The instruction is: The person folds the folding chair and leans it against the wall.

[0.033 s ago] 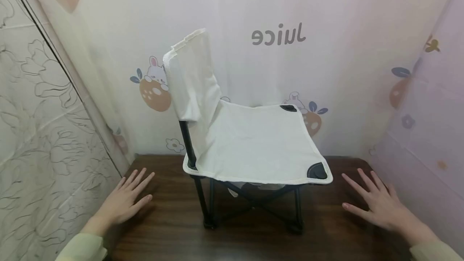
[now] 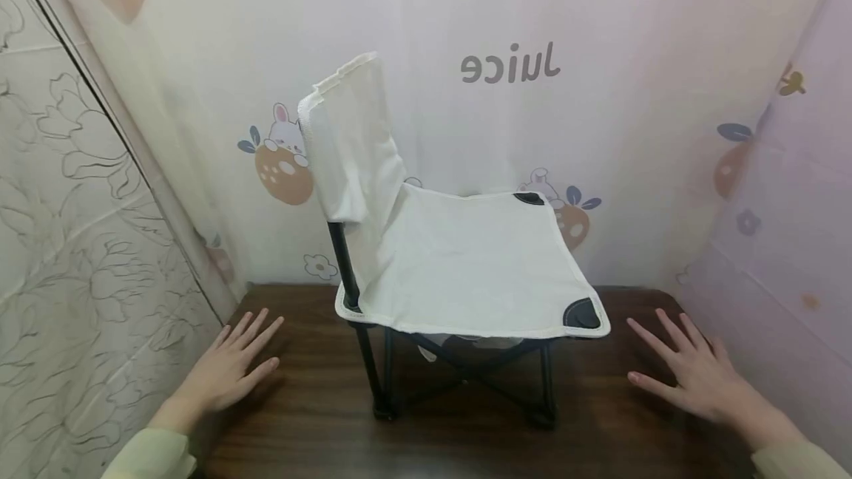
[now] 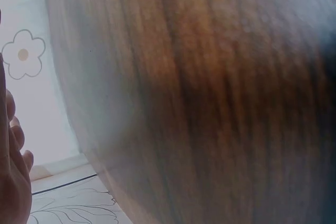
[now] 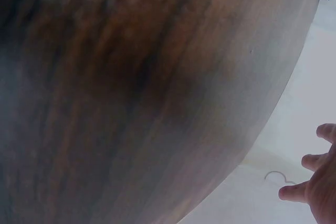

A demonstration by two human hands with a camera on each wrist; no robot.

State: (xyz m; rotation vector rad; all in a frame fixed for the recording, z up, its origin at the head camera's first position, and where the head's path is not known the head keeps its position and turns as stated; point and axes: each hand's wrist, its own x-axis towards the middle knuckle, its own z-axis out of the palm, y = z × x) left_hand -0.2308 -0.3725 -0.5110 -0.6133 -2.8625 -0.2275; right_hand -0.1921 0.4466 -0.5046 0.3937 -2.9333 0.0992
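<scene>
A small folding chair (image 2: pixel 479 265) with white fabric and black tubular legs stands upright on a dark wooden table (image 2: pixel 299 435). Its backrest (image 2: pixel 353 146) is on the left, and a black corner patch (image 2: pixel 582 314) marks the near right of the seat. Left of the chair, my left hand (image 2: pixel 229 364) is spread with straight fingers over the table, holding nothing. My right hand (image 2: pixel 695 375) is spread likewise to the chair's right, apart from it. The wrist views show only part of the left hand (image 3: pixel 13 177) and right hand (image 4: pixel 321 184) beside blurred wood grain.
Behind the table hangs a pale curtain (image 2: pixel 632 131) with bunny and fruit prints and mirrored "Juice" lettering. A sheet with line-drawn flowers (image 2: pixel 86 257) closes off the left side. On the right, pinkish fabric (image 2: pixel 785 257) borders the table.
</scene>
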